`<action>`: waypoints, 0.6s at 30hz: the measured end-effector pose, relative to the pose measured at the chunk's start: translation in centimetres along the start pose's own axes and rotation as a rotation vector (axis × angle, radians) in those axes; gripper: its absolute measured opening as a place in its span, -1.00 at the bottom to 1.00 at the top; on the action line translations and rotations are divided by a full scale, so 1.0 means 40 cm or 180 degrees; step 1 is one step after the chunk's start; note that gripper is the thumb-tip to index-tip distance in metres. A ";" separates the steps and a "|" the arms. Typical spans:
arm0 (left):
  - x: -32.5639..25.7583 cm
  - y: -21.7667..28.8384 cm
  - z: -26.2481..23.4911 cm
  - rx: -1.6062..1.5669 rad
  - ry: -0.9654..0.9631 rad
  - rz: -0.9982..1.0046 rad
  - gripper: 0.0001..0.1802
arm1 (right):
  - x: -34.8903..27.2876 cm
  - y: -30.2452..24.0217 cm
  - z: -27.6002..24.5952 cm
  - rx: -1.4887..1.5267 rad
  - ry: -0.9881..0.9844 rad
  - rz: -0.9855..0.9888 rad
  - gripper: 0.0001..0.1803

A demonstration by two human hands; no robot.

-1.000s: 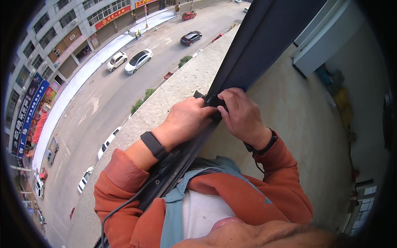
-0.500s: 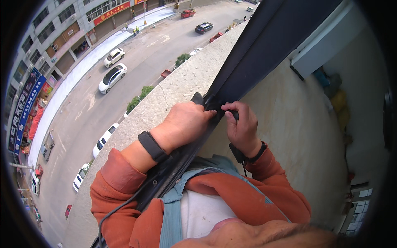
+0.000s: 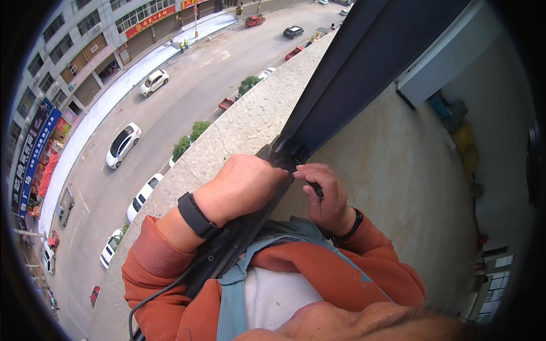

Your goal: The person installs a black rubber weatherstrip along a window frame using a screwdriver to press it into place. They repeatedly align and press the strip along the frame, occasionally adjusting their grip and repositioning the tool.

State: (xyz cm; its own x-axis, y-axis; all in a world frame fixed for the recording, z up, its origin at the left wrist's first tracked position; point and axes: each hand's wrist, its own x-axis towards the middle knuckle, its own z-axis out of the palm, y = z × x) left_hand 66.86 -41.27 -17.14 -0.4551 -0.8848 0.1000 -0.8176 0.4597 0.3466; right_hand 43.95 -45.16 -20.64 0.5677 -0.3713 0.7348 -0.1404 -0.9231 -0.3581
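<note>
A dark metal window frame runs between my hands: a broad upright post joins a low rail near my chest. My left hand is on the outer side, closed, its fingertips at the rail just below the joint. A dark piece shows by its knuckles; what the fingers grip is hidden. On the inner side, my right hand is closed around a small black-handled tool. A thin shaft seems to reach from its fingertips to the frame corner; the tip cannot be made out.
Outside the frame lies a rough concrete ledge, with a street, parked cars and a moving white car far below. Indoors are a pale floor, a white panel and bundled bags. A black cable hangs along my left sleeve.
Both hands sit lower in view, nearer my chest, uncovering more of the frame joint. The right fingers have shifted along the tool. Down on the street, a white car has moved.
</note>
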 end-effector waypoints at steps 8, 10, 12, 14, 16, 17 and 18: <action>0.014 -0.009 0.017 -0.0084 0.0039 -0.0112 -0.59 | -0.005 0.003 -0.069 0.0642 0.0356 0.0273 -0.83; 0.016 -0.008 0.026 -0.0160 0.0248 -0.0072 -0.62 | -0.007 0.008 -0.057 0.0855 0.0386 0.0205 -0.84; 0.021 -0.010 0.036 -0.0270 0.0412 -0.0161 -0.66 | -0.006 0.013 -0.050 0.0668 0.0269 0.0096 -0.83; 0.021 -0.014 0.045 -0.0438 0.0562 -0.0360 -0.70 | -0.008 0.011 -0.051 0.0592 0.0272 -0.0051 -0.82; 0.022 -0.022 0.053 -0.0669 0.0793 -0.0411 -0.73 | -0.012 0.003 -0.059 0.0609 0.0354 -0.0168 -0.81; 0.024 -0.026 0.057 -0.0779 0.0876 -0.0471 -0.75 | -0.015 -0.002 -0.063 0.0631 0.0297 -0.0189 -0.82; 0.025 -0.028 0.062 -0.0839 0.0968 -0.0467 -0.76 | -0.018 -0.006 -0.066 0.0652 0.0240 -0.0208 -0.83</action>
State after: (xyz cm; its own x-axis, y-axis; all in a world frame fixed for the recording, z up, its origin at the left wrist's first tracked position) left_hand 66.42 -42.49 -19.74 -0.1838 -0.9396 0.2887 -0.7299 0.3272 0.6001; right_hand 41.44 -44.94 -19.58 0.5069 -0.3248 0.7984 0.0667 -0.9087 -0.4120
